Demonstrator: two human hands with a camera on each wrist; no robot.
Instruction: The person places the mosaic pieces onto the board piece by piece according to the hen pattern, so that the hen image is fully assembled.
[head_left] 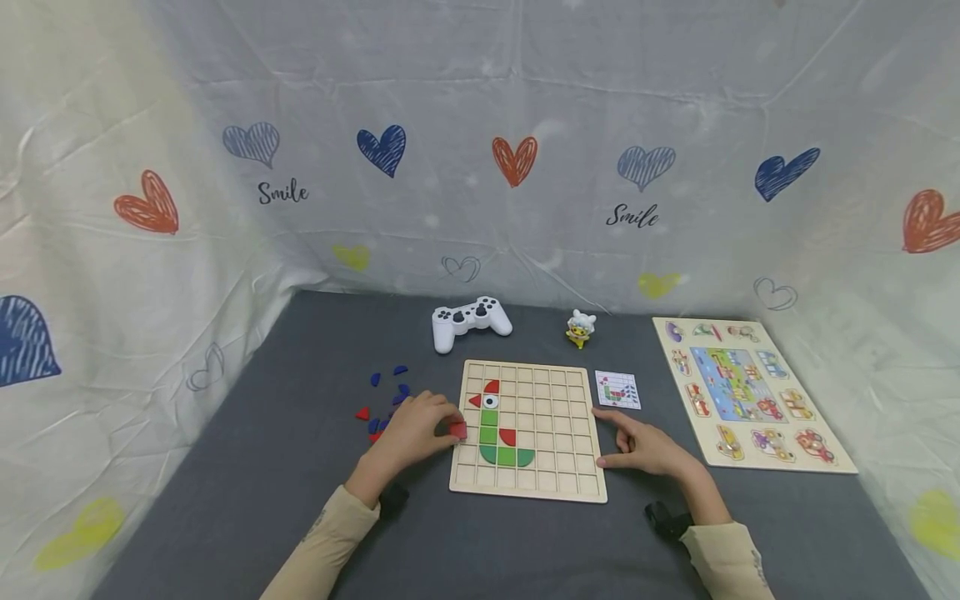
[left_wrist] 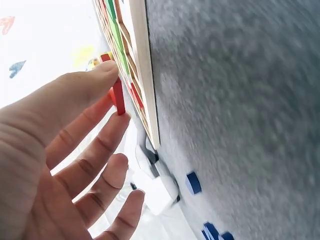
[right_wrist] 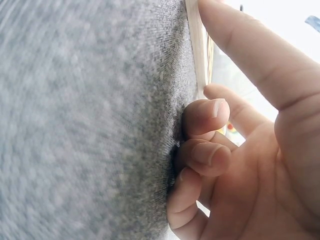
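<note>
My left hand [head_left: 418, 427] pinches a red square tile [head_left: 458, 430] between thumb and fingertips over the left edge of the wooden grid board [head_left: 528, 495]. In the left wrist view the tile [left_wrist: 119, 96] is seen edge-on, its lower end at a fingertip. Along the board's right edge, my right hand [head_left: 647, 446] touches the rim with thumb and index finger spread apart, the other fingers curled in below the palm. Set in the board's left half are green tiles [head_left: 489, 435], a red quarter-round tile [head_left: 507, 437] and a white tile with an eye [head_left: 491, 402].
Loose blue pieces [head_left: 401, 400] and red pieces [head_left: 363, 413] lie left of the board. Behind it are a white game controller [head_left: 471, 321] and a small figurine [head_left: 580, 330]. To the right lie a pattern card [head_left: 618, 390] and a picture puzzle board [head_left: 667, 342].
</note>
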